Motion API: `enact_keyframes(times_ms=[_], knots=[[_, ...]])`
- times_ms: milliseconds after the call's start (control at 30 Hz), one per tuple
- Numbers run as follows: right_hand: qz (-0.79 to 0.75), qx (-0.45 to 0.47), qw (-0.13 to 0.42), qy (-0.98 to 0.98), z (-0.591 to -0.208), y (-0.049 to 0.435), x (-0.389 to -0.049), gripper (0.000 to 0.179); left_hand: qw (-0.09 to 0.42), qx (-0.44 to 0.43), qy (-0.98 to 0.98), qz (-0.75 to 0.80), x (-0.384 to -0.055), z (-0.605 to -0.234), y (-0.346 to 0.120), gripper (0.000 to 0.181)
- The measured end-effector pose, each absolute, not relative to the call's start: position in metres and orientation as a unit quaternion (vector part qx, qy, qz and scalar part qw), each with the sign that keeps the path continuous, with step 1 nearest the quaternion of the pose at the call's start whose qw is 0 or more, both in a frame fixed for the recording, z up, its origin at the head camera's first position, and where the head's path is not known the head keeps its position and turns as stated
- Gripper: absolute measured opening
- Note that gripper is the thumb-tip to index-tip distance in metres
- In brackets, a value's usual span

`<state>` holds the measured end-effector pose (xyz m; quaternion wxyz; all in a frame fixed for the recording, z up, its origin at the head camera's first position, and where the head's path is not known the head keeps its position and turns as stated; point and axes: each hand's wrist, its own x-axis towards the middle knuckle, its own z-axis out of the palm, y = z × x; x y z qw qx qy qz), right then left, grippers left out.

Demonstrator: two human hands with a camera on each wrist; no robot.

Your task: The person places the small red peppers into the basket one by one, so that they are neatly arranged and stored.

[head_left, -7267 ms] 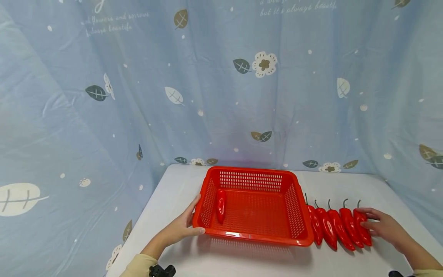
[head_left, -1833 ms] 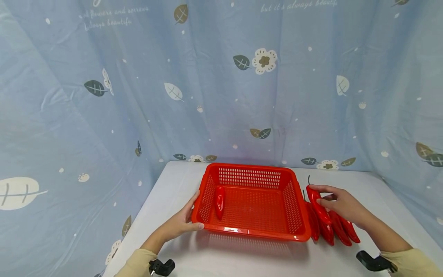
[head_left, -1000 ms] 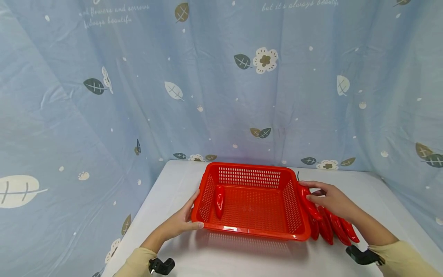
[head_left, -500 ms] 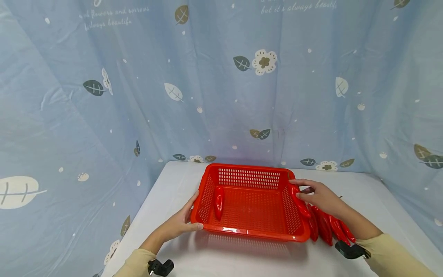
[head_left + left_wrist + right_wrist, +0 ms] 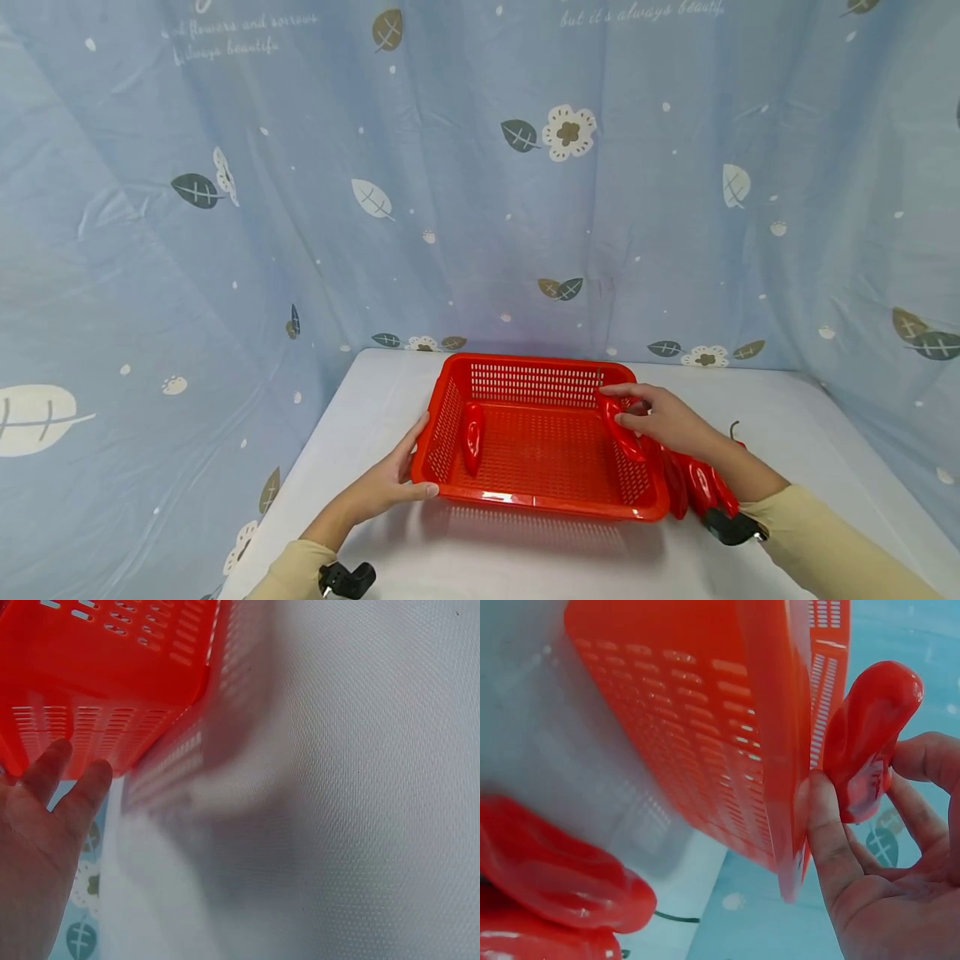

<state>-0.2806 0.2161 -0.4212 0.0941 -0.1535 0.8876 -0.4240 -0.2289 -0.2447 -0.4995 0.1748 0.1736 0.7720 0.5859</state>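
My right hand (image 5: 670, 422) pinches a red chili pepper (image 5: 624, 435) by its upper part, over the right end of a red plastic basket (image 5: 540, 502). In the right wrist view the held pepper (image 5: 870, 727) is just past the basket's rim, between thumb and fingers. Another red chili pepper (image 5: 472, 437) lies inside the basket along its left wall. My left hand (image 5: 386, 482) rests with straight fingers along the basket's left side and its thumb at the front left corner. In the left wrist view its fingertips touch the slotted wall (image 5: 82, 724).
Several red chili peppers (image 5: 701, 483) lie close together on the white table (image 5: 795, 450) right of the basket, partly hidden by my right forearm. A blue curtain (image 5: 480, 250) printed with leaves and flowers hangs behind and around the table.
My right hand took a chili pepper from the right end of the row, then carried it left across the others and over the basket's right rim. The left hand stays at the basket's corner.
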Motion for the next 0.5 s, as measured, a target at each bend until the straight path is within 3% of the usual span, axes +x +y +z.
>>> enact_keyframes(times_ms=[500], knots=[[-0.422,-0.156,0.092,0.888,-0.426,0.199,-0.293,0.053,0.177,0.175,0.771,0.586,-0.229,-0.500,-0.245,0.109]])
